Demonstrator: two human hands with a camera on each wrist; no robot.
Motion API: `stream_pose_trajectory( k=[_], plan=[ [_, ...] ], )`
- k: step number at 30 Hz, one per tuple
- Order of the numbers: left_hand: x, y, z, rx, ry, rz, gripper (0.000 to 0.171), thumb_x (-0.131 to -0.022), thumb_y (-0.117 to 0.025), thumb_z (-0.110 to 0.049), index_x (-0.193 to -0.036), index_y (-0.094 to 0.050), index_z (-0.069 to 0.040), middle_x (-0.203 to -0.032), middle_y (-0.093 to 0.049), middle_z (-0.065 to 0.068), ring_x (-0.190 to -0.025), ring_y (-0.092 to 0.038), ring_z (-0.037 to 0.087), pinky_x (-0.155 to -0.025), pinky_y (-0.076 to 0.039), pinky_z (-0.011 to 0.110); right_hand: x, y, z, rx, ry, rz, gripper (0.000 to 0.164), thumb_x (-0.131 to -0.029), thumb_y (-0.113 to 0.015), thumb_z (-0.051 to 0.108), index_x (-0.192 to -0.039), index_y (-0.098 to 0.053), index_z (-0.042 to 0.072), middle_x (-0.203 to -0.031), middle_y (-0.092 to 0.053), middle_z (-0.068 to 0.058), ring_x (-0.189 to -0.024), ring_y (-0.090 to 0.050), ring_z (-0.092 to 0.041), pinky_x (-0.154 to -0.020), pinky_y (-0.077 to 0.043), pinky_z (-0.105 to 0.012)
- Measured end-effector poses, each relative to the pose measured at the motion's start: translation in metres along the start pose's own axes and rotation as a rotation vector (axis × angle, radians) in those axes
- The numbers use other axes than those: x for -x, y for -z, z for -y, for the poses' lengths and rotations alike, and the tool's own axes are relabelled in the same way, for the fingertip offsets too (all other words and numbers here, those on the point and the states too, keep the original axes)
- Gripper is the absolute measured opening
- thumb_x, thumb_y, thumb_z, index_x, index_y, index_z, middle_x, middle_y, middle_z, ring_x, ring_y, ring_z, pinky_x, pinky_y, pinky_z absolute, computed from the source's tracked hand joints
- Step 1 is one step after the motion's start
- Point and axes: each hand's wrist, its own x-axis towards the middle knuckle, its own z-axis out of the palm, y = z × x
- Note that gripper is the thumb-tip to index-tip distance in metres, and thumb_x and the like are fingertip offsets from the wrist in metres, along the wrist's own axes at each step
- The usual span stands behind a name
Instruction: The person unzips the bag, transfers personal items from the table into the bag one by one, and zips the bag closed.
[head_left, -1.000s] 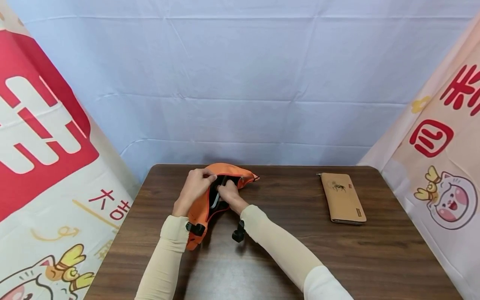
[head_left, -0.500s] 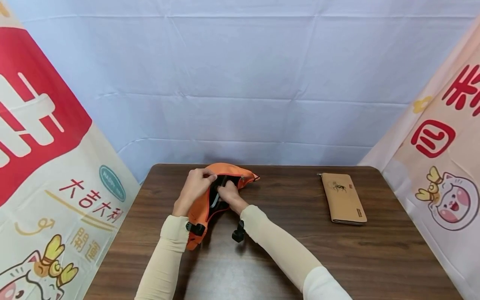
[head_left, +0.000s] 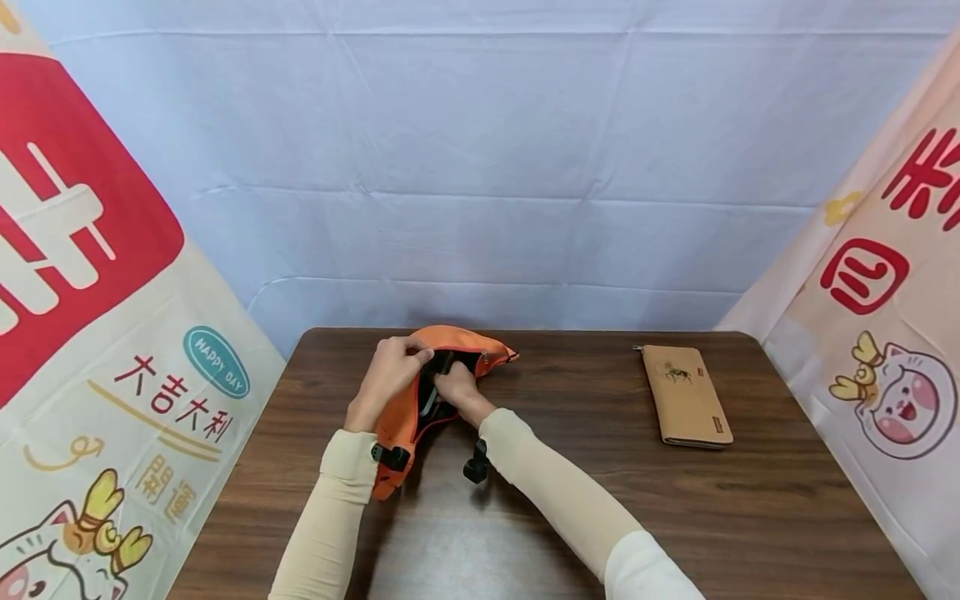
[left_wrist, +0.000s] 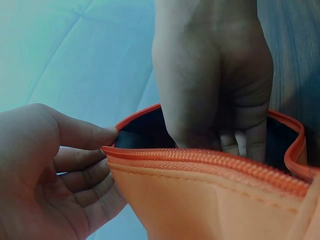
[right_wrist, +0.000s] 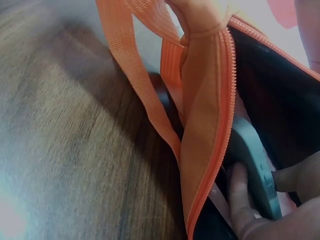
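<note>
An orange zippered waist bag (head_left: 401,417) with a black lining lies unzipped toward the back of the table, left of centre. My left hand (head_left: 386,375) pinches the zip edge of its opening between thumb and fingers; the left wrist view shows this fold of orange fabric (left_wrist: 200,200) pulled taut. Inside the opening, my right hand (head_left: 457,387) grips a phone by its sides. In the right wrist view the phone (right_wrist: 255,165) stands on edge, dark grey with side buttons, thumb and finger on opposite faces. The lower part of it is hidden in the bag.
A tan long wallet (head_left: 686,396) with a zip pull lies on the right of the brown wooden table (head_left: 570,392). Orange webbing straps (right_wrist: 132,65) hang beside the bag. Pale cloth (head_left: 480,167) rises behind the table, with printed banners (head_left: 892,375) at both sides.
Both hands and the bag keep nearly the same place. The printed banner on the left has shifted, so more of its lettering shows now.
</note>
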Motion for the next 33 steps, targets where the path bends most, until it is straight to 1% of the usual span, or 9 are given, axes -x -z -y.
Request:
stream_pose_trajectory(
  k=[4, 7, 11, 13, 14, 20, 22, 27, 33],
  plan=[
    [-0.001, 0.000, 0.000, -0.003, -0.003, -0.002, 0.026, -0.108, -0.064, -0.023, -0.117, -0.080, -0.005, -0.108, -0.077, 0.013, -0.074, -0.058, 0.021, -0.071, -0.047, 0.036, 0.002, 0.000, 0.001, 0.005, 0.004, -0.003, 0.036, -0.107, -0.059, 0.020, -0.132, -0.061, -0.004, -0.104, -0.067, -0.017, -0.089, -0.073, -0.039, -0.083, -0.062, -0.048],
    [-0.001, 0.000, 0.001, -0.004, -0.004, 0.000, 0.026, -0.108, -0.064, -0.023, -0.118, -0.080, -0.004, -0.105, -0.076, 0.013, -0.070, -0.056, 0.021, -0.069, -0.046, 0.036, -0.002, 0.000, 0.001, 0.016, -0.002, -0.001, 0.027, -0.103, -0.059, 0.014, -0.122, -0.064, -0.004, -0.090, -0.066, -0.015, -0.080, -0.070, -0.038, -0.074, -0.060, -0.045],
    [-0.001, 0.001, 0.000, -0.007, 0.001, 0.002, 0.025, -0.108, -0.064, -0.023, -0.117, -0.080, -0.006, -0.102, -0.076, 0.013, -0.067, -0.054, 0.021, -0.068, -0.046, 0.035, -0.032, -0.008, -0.022, 0.042, -0.016, 0.008, 0.011, -0.095, -0.056, 0.007, -0.099, -0.065, 0.002, -0.070, -0.061, -0.011, -0.061, -0.062, -0.029, -0.057, -0.050, -0.039],
    [-0.001, 0.001, 0.000, -0.008, 0.000, 0.001, 0.024, -0.108, -0.064, -0.023, -0.117, -0.080, -0.007, -0.102, -0.076, 0.013, -0.067, -0.054, 0.021, -0.068, -0.046, 0.035, -0.047, -0.013, -0.034, 0.047, -0.024, 0.019, 0.010, -0.093, -0.055, 0.004, -0.093, -0.065, 0.003, -0.064, -0.061, -0.011, -0.056, -0.061, -0.027, -0.052, -0.048, -0.037],
    [-0.001, 0.001, 0.000, -0.007, 0.000, 0.001, 0.024, -0.108, -0.064, -0.023, -0.116, -0.080, -0.007, -0.102, -0.076, 0.012, -0.067, -0.054, 0.021, -0.068, -0.046, 0.035, -0.054, -0.015, -0.039, 0.058, -0.026, 0.019, 0.011, -0.092, -0.055, 0.004, -0.092, -0.065, 0.004, -0.063, -0.062, -0.010, -0.055, -0.061, -0.026, -0.050, -0.048, -0.036],
    [-0.001, 0.000, -0.001, -0.003, -0.002, 0.002, 0.026, -0.108, -0.064, -0.023, -0.117, -0.080, -0.004, -0.100, -0.075, 0.013, -0.066, -0.053, 0.021, -0.067, -0.045, 0.036, -0.064, -0.017, -0.046, 0.132, -0.043, 0.003, 0.018, -0.094, -0.060, 0.005, -0.106, -0.073, 0.001, -0.063, -0.068, -0.009, -0.059, -0.070, -0.023, -0.052, -0.052, -0.035],
    [0.000, 0.000, -0.001, -0.002, 0.000, 0.004, 0.027, -0.108, -0.064, -0.023, -0.119, -0.079, -0.004, -0.100, -0.075, 0.013, -0.065, -0.052, 0.021, -0.067, -0.045, 0.036, -0.066, -0.018, -0.049, 0.148, -0.050, -0.005, 0.019, -0.093, -0.062, 0.006, -0.107, -0.074, 0.002, -0.062, -0.068, -0.008, -0.059, -0.072, -0.022, -0.052, -0.053, -0.035],
    [0.000, 0.000, 0.000, 0.003, 0.000, 0.008, 0.027, -0.108, -0.063, -0.023, -0.119, -0.079, -0.003, -0.102, -0.075, 0.014, -0.065, -0.052, 0.021, -0.067, -0.045, 0.036, -0.074, -0.019, -0.055, 0.152, -0.036, -0.014, 0.013, -0.091, -0.065, 0.005, -0.100, -0.074, 0.002, -0.058, -0.067, -0.008, -0.052, -0.070, -0.019, -0.048, -0.054, -0.033],
    [0.001, 0.000, 0.000, 0.002, -0.011, -0.004, 0.026, -0.108, -0.064, -0.022, -0.118, -0.079, -0.004, -0.106, -0.077, 0.014, -0.069, -0.055, 0.022, -0.069, -0.047, 0.036, -0.076, -0.018, -0.062, 0.197, 0.056, -0.018, 0.010, -0.091, -0.068, 0.005, -0.093, -0.076, 0.000, -0.055, -0.068, -0.008, -0.050, -0.070, -0.019, -0.046, -0.054, -0.033]
  ],
)
